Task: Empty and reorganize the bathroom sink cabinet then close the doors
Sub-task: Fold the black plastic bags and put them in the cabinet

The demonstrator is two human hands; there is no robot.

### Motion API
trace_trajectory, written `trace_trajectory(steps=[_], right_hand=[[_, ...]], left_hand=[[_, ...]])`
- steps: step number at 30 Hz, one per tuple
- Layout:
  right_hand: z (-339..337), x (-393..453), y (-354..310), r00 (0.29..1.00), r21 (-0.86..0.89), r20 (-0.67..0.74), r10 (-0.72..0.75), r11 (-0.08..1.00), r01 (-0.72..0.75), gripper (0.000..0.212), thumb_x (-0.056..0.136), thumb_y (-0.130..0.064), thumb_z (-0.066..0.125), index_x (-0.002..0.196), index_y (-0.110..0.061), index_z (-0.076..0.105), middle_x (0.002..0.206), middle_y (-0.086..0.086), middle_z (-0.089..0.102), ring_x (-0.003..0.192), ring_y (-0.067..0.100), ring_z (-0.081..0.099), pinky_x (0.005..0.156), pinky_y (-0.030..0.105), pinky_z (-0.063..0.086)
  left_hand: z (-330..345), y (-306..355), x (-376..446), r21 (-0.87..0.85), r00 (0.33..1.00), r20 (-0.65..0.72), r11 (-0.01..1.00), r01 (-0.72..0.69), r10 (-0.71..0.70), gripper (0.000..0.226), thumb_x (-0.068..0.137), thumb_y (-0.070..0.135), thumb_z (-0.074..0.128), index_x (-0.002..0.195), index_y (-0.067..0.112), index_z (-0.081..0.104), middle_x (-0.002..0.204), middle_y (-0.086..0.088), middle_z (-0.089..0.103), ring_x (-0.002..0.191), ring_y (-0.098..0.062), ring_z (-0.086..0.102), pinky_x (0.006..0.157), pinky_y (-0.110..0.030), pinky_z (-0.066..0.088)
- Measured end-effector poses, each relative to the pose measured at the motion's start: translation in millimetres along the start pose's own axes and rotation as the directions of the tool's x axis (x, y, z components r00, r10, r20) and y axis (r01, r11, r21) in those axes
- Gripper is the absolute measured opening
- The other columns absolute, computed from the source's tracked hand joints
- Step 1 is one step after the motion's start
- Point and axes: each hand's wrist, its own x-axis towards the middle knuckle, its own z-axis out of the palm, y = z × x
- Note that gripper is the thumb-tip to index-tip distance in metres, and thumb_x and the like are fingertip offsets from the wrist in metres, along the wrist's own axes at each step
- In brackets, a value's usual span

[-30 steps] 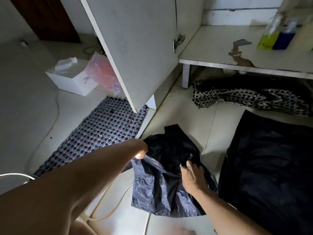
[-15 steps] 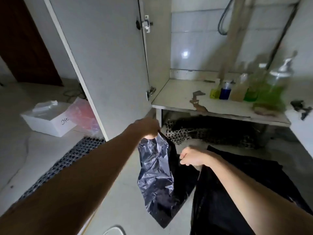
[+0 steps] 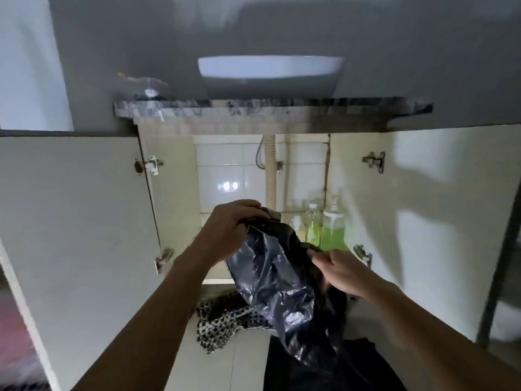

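Fingers of the left hand (image 3: 234, 221) and right hand (image 3: 341, 270) pinch the top edges of the black bag (image 3: 277, 280), which a second ago lay on the floor and now hangs lifted before the open cabinet (image 3: 169, 198), near the green bottles (image 3: 332, 230); it looks ready to be stowed inside.

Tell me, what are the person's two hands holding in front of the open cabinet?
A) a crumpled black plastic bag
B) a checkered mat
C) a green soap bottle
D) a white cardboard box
A: the left hand and the right hand both grip the crumpled black plastic bag, raised before the open cabinet.
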Motion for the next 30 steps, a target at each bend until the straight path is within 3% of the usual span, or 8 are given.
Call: trace_trajectory(steps=[3,5,12,16,19,23,26,30], right_hand=[[-7.2,-6.4,15.0,0.993,-0.041,0.106,0.053,0.998,-0.049,0.044,0.098,-0.035,0.045,0.106,0.004,0.063,0.048,0.003,0.06,0.038,0.011,0.058,0.056,0.021,0.052],[-16.7,-4.6,18.7,0.998,0.01,-0.055,0.031,0.999,-0.031,0.026,0.094,-0.025,0.053,0.087,-0.003,0.065,0.05,0.0,0.059,0.042,0.011,0.061,0.053,0.02,0.05],[0.3,6.3,48.2,0.983,0.446,-0.055,0.178,0.885,-0.135,0.066,0.075,-0.066,0.061,0.095,-0.003,0.067,0.082,0.008,0.062,0.078,0.019,0.055,0.074,0.032,0.04],[3.8,6.3,59.6,0.983,0.516,0.046,0.176,0.839,-0.174,0.021,0.081,-0.027,0.072,0.09,-0.008,0.073,0.093,0.013,0.069,0.09,0.025,0.062,0.08,0.033,0.049],[11.5,2.5,55.2,0.959,0.465,0.221,0.178,0.845,-0.264,0.014,0.087,-0.024,0.064,0.089,-0.017,0.075,0.101,0.013,0.071,0.095,0.027,0.066,0.097,0.041,0.05],[16.8,-4.2,44.2,0.902,0.46,0.407,0.141,0.822,-0.336,0.021,0.099,-0.01,0.042,0.094,-0.007,0.062,0.082,0.005,0.067,0.065,0.01,0.064,0.066,0.022,0.054],[14.8,-12.6,34.8,0.934,0.485,0.322,0.155,0.82,-0.303,0.033,0.099,-0.006,0.04,0.068,-0.01,0.049,0.044,-0.004,0.058,0.038,0.001,0.055,0.043,0.009,0.043],[11.0,-22.9,14.8,0.971,0.519,0.161,0.178,0.821,-0.237,0.038,0.096,0.005,0.04,0.061,-0.009,0.042,0.058,0.004,0.042,0.028,0.0,0.047,0.037,0.008,0.038]], left_hand=[[12.1,6.0,0.9,-0.066,0.996,-0.025,0.994,-0.089,0.088,0.054,0.064,-0.002,0.037,0.098,0.01,0.077,0.119,0.0,0.067,0.112,-0.011,0.058,0.098,-0.012,0.043],[17.7,5.9,1.7,-0.069,0.991,-0.015,0.989,-0.131,0.13,0.054,0.062,-0.002,0.038,0.096,0.011,0.077,0.12,0.001,0.066,0.114,-0.013,0.059,0.1,-0.014,0.043],[29.9,28.9,3.9,-0.14,0.966,0.098,0.964,-0.226,0.241,0.054,0.066,-0.004,0.039,0.1,0.014,0.077,0.133,-0.002,0.058,0.126,-0.013,0.051,0.107,-0.024,0.041],[41.8,31.4,3.9,-0.134,0.949,0.146,0.956,-0.262,0.28,0.056,0.067,-0.008,0.04,0.101,0.017,0.076,0.134,0.005,0.055,0.129,-0.012,0.049,0.108,-0.018,0.038],[48.8,27.8,2.8,-0.133,0.943,0.169,0.955,-0.265,0.285,0.059,0.065,-0.01,0.04,0.102,0.018,0.076,0.134,0.006,0.054,0.13,-0.014,0.049,0.109,-0.022,0.038],[49.1,29.6,3.9,-0.168,0.945,0.139,0.948,-0.271,0.294,0.057,0.066,-0.006,0.038,0.101,0.017,0.076,0.132,0.01,0.052,0.126,-0.009,0.051,0.106,-0.02,0.041],[48.1,31.5,2.8,-0.192,0.939,0.115,0.935,-0.298,0.323,0.055,0.069,-0.008,0.04,0.102,0.017,0.076,0.131,0.011,0.052,0.124,-0.006,0.051,0.105,-0.018,0.042],[48.1,32.3,4.8,-0.197,0.937,0.09,0.928,-0.315,0.337,0.054,0.071,-0.01,0.041,0.103,0.016,0.076,0.131,0.01,0.053,0.125,-0.009,0.052,0.105,-0.02,0.042]])
